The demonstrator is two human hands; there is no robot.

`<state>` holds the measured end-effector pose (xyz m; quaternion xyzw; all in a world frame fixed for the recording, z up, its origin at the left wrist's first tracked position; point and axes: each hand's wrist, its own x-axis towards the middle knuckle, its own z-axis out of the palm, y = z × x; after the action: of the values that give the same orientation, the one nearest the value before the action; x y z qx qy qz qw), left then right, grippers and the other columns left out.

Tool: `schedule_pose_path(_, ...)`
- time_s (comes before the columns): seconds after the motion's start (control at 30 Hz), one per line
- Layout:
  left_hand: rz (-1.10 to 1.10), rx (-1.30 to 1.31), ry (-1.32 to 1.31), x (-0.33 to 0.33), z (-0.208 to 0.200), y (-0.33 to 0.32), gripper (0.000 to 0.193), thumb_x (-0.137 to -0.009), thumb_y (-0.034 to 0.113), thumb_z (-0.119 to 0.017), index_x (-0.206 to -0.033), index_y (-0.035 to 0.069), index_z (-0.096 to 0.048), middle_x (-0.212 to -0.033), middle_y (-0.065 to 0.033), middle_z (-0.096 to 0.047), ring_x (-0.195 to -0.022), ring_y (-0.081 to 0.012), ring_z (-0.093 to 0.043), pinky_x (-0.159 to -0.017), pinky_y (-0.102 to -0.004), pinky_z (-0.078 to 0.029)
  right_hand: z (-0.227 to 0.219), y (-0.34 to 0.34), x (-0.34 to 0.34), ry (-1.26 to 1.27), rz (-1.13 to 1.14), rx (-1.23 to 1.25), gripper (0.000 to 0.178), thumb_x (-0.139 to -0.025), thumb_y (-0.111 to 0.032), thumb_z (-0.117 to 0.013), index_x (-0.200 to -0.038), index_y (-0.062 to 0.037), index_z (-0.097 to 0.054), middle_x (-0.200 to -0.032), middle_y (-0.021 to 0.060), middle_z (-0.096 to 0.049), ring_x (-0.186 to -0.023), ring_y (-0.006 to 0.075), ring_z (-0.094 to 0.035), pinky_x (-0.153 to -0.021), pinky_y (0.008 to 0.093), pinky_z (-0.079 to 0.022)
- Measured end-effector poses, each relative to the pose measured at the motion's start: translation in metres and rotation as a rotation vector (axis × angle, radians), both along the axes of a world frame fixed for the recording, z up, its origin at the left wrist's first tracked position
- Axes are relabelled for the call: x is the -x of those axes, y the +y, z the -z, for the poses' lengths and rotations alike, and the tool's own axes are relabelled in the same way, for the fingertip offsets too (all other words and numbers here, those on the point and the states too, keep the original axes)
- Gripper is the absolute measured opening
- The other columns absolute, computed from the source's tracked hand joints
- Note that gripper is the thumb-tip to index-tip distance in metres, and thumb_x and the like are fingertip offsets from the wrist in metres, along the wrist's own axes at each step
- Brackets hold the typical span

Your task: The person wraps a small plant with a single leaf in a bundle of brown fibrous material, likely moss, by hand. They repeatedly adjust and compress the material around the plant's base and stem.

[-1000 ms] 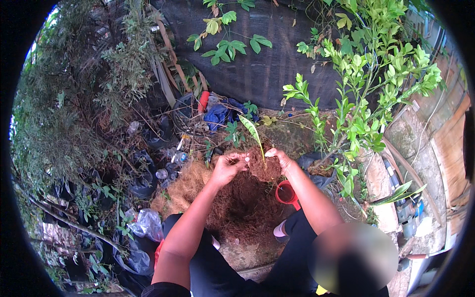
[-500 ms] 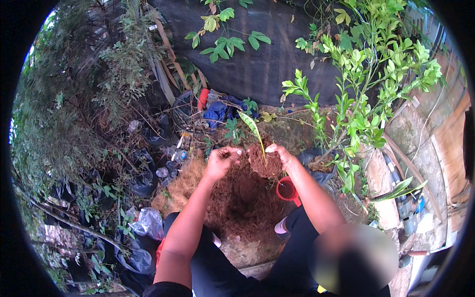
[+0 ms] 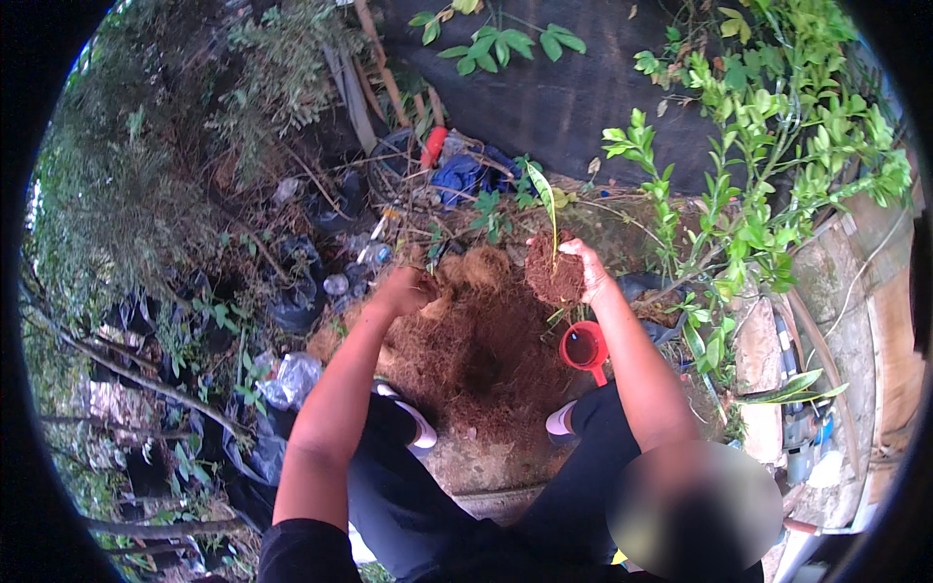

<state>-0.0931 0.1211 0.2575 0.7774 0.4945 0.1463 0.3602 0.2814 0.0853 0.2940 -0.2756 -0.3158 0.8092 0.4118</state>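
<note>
Root ball [image 3: 553, 277]: raised beyond the red dipper [image 3: 583, 365]; probably light, soft, crumbly, so cup it low, sparing the leaf [image 3: 545, 197].
Right hand [image 3: 589, 273]: you grasp its right side.
Left hand [image 3: 397, 291]: cannot tell whether yours grips fibre.
Change: your left hand has left the root ball's side for the fibre pile [image 3: 476, 335].

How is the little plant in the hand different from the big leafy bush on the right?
The little plant shows one long leaf, while the bush has lots of small ones. The little plant is held by its brown root clump in the right hand; nobody holds the bush. The bush is much bigger than the little plant. Both have green leaves.
</note>
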Motion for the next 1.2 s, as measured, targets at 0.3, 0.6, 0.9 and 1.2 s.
schedule_pose_path(0.3,0.015,-0.005,0.425,0.057,0.06,0.021,0.035,-0.073,0.031,-0.077,-0.103,0.013,-0.078,-0.103,-0.0151,-0.075,-0.099,-0.0346,-0.07,-0.091,-0.0421,-0.056,0.01,0.009,0.053,-0.136,-0.112,0.065,0.063,-0.082,-0.039,-0.061,-0.136,-0.0048,-0.061,-0.112,0.0125,-0.071,-0.096,0.0252,-0.07,-0.09,0.0426,-0.056)
schedule_pose_path(0.6,0.008,0.08,0.459,0.076,0.069,0.036,0.089,-0.065,0.025,-0.086,-0.147,0.016,-0.052,-0.129,-0.0239,-0.064,-0.119,-0.0387,-0.062,-0.101,-0.0429,-0.051,0.056,0.045,0.117,-0.19,-0.003,0.24,0.062,-0.083,-0.036,-0.065,-0.134,-0.0018,-0.06,-0.113,0.0121,-0.071,-0.097,0.0242,-0.071,-0.09,0.0416,-0.057)
schedule_pose_path(0.9,-0.065,0.154,0.504,0.066,0.054,0.027,0.039,-0.079,0.024,-0.075,-0.117,0.017,-0.075,-0.121,-0.0135,-0.071,-0.119,-0.0331,-0.063,-0.102,-0.0422,-0.051,0.047,0.04,0.146,-0.327,0.037,0.155,0.042,-0.075,-0.048,-0.076,-0.103,-0.0185,-0.066,-0.101,0.0036,-0.068,-0.091,0.0216,-0.067,-0.082,0.0454,-0.056)
schedule_pose_path(1.2,-0.023,0.459,0.388,0.063,0.037,0.015,0.046,-0.075,0.044,-0.08,-0.114,0.019,-0.075,-0.127,-0.0128,-0.068,-0.121,-0.0362,-0.062,-0.091,-0.0511,-0.057,0.036,0.036,0.141,-0.33,-0.013,0.185,0.049,-0.076,-0.05,-0.074,-0.111,-0.0171,-0.067,-0.109,0.007,-0.07,-0.095,0.025,-0.067,-0.085,0.0462,-0.055)
